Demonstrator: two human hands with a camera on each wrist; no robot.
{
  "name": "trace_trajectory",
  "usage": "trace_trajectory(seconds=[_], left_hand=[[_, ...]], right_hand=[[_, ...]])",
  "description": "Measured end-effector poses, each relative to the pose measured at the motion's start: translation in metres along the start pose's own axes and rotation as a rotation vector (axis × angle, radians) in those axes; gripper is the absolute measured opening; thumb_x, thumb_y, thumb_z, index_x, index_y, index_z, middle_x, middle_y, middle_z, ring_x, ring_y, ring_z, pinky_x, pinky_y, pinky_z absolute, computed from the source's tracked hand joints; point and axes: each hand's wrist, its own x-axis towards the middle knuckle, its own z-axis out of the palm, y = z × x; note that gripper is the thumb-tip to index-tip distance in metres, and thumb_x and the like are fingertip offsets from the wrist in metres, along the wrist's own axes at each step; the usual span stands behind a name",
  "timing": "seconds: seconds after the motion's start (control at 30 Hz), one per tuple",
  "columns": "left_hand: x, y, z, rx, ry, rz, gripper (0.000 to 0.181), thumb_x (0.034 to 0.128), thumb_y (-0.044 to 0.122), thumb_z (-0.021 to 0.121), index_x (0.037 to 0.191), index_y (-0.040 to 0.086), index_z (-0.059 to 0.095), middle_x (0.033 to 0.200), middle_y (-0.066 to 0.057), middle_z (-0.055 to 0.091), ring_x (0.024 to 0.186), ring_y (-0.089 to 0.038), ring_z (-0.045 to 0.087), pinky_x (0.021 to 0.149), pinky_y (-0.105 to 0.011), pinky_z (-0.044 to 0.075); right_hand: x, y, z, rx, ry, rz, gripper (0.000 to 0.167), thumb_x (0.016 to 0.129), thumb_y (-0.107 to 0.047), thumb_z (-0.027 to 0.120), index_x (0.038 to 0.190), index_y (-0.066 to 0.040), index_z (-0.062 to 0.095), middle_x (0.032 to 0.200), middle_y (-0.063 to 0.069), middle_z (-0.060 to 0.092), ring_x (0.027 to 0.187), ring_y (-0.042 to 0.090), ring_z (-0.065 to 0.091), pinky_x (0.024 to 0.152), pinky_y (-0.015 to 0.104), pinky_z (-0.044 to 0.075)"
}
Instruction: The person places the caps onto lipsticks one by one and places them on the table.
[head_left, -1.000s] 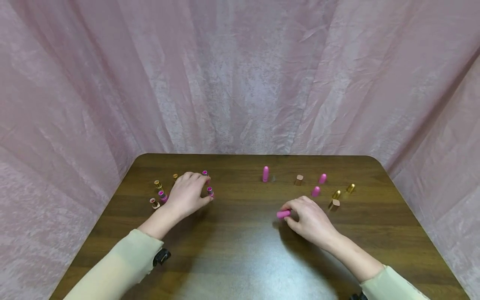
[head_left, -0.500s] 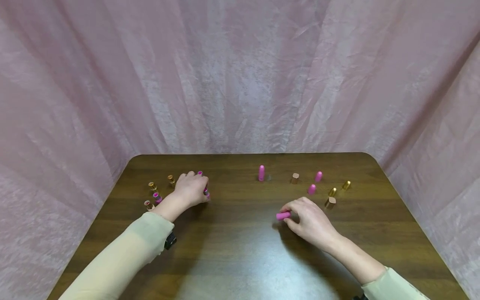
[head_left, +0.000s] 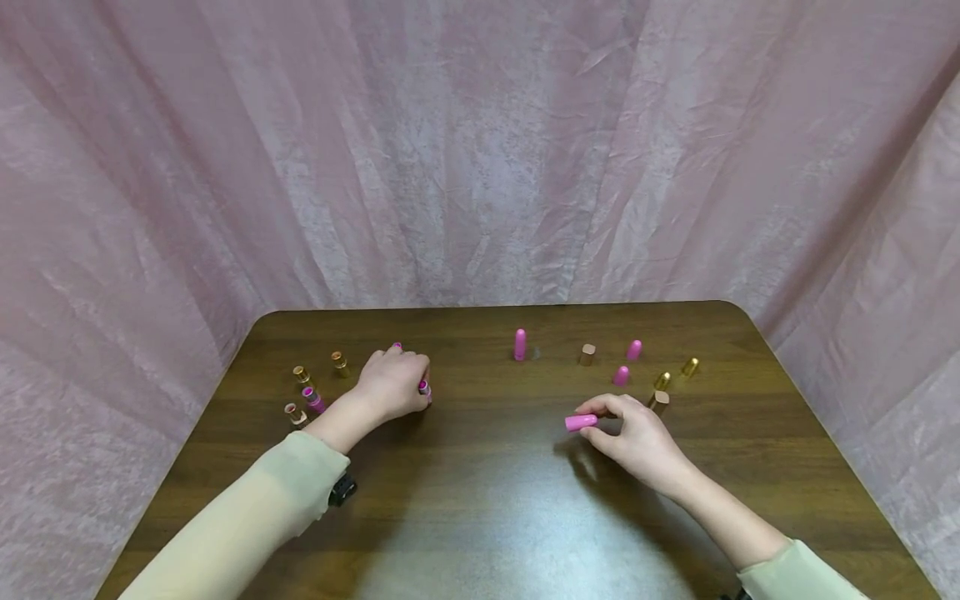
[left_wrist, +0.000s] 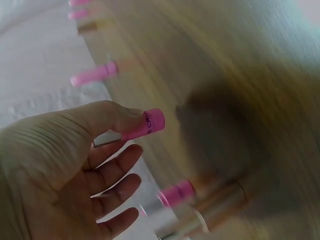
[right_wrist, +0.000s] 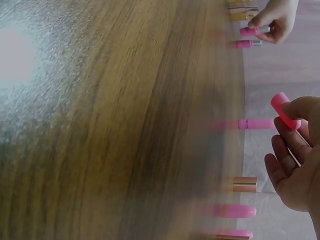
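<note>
My left hand [head_left: 392, 385] pinches an uncapped lipstick tube [left_wrist: 154, 120], pink with dark lettering and a silver collar, between thumb and index finger. Its other fingers are loosely bent. The tube appears to be slightly above the table. A second pink lipstick tube [left_wrist: 176, 194] stands beyond this hand, mostly hidden in the head view. Over the right half of the table, my right hand [head_left: 637, 440] pinches a pink lipstick cap [head_left: 581, 422] between thumb and fingers. The cap lies nearly sideways, raised above the surface, its wider end pointing left.
At the left stand gold tubes [head_left: 302, 377], a pink tube [head_left: 312, 400] and a rose-gold tube [head_left: 296, 414]. A capped pink lipstick [head_left: 520, 345] stands at the back. Pink caps [head_left: 621, 377], gold caps [head_left: 662, 381] and rose-gold caps [head_left: 588, 354] stand right on the wooden table [head_left: 480, 467].
My left hand has taken hold of the pink tube it was reaching for and shifted slightly right with it. My right hand has risen a little and moved right, still holding the cap.
</note>
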Motion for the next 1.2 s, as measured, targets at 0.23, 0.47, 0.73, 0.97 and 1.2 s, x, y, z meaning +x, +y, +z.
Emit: trace_trajectory(seconds=[0.23, 0.47, 0.73, 0.97, 1.2], left_hand=[[-0.004, 0.033, 0.000, -0.085, -0.013, 0.096, 0.020, 0.0759, 0.025, 0.077, 0.079, 0.022, 0.057, 0.074, 0.009, 0.058, 0.080, -0.024, 0.057, 0.070, -0.041, 0.047], [-0.006, 0.050, 0.008, -0.139, -0.063, 0.095, 0.022, 0.0773, 0.024, 0.078, 0.078, 0.024, 0.056, 0.073, 0.011, 0.056, 0.078, -0.021, 0.053, 0.069, -0.038, 0.045], [-0.005, 0.054, 0.023, -0.219, -0.064, 0.103, 0.025, 0.0778, 0.029, 0.083, 0.080, 0.025, 0.058, 0.076, 0.012, 0.058, 0.078, -0.019, 0.053, 0.070, -0.039, 0.046], [-0.013, 0.050, 0.038, -0.380, -0.002, 0.064, 0.027, 0.0790, 0.030, 0.086, 0.096, 0.023, 0.067, 0.086, 0.013, 0.060, 0.086, -0.015, 0.053, 0.077, -0.033, 0.045], [-0.026, 0.053, 0.056, -0.503, 0.115, -0.007, 0.033, 0.0787, 0.026, 0.088, 0.105, 0.017, 0.070, 0.102, 0.004, 0.067, 0.102, -0.024, 0.059, 0.092, -0.042, 0.047]], right_hand=[[-0.001, 0.007, 0.000, 0.247, -0.034, 0.084, 0.022, 0.089, -0.008, 0.080, 0.110, -0.009, 0.074, 0.109, 0.002, 0.074, 0.095, 0.019, 0.070, 0.081, 0.032, 0.057], [-0.003, 0.008, -0.001, 0.348, -0.047, 0.143, 0.023, 0.088, -0.007, 0.079, 0.111, -0.005, 0.073, 0.105, 0.009, 0.074, 0.085, 0.024, 0.068, 0.072, 0.024, 0.055], [-0.004, 0.008, -0.001, 0.311, -0.044, 0.142, 0.023, 0.088, -0.007, 0.079, 0.110, -0.005, 0.073, 0.107, 0.008, 0.073, 0.086, 0.023, 0.068, 0.073, 0.025, 0.055], [-0.004, 0.008, -0.001, 0.305, -0.049, 0.139, 0.024, 0.088, -0.010, 0.080, 0.111, -0.006, 0.073, 0.104, 0.006, 0.074, 0.084, 0.023, 0.068, 0.072, 0.025, 0.054], [-0.003, 0.007, 0.001, 0.318, -0.059, 0.141, 0.025, 0.088, -0.010, 0.081, 0.112, -0.006, 0.073, 0.105, 0.007, 0.074, 0.086, 0.023, 0.068, 0.073, 0.025, 0.054]])
